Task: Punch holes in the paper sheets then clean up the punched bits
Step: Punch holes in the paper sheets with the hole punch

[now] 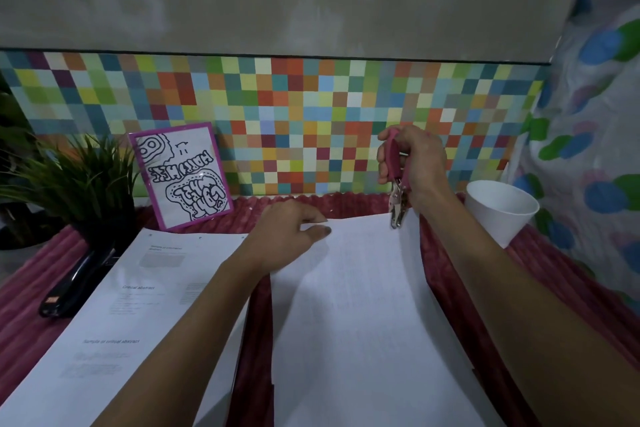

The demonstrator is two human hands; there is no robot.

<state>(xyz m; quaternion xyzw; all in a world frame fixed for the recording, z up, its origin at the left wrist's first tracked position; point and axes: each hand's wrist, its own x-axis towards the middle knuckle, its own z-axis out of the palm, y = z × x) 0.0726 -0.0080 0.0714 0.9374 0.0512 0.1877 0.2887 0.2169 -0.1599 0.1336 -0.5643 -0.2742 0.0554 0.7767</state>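
A blank white paper sheet [356, 315] lies on the red ribbed cloth [446, 274] in front of me. My left hand [287, 236] rests on its far left corner, fingers curled loosely over the edge. My right hand [412, 163] grips a pink-handled hole punch [397, 184], held upright. Its metal jaws sit at the sheet's far right edge. A second stack of printed sheets [131, 315] lies to the left, with small holes along its far edge.
A white paper cup [498, 211] stands at the right. A black stapler [76, 284] lies at the left beside a potted plant [69, 180]. A purple-framed drawing [180, 177] leans on the multicoloured tiled wall. A patterned cloth [595, 149] hangs at far right.
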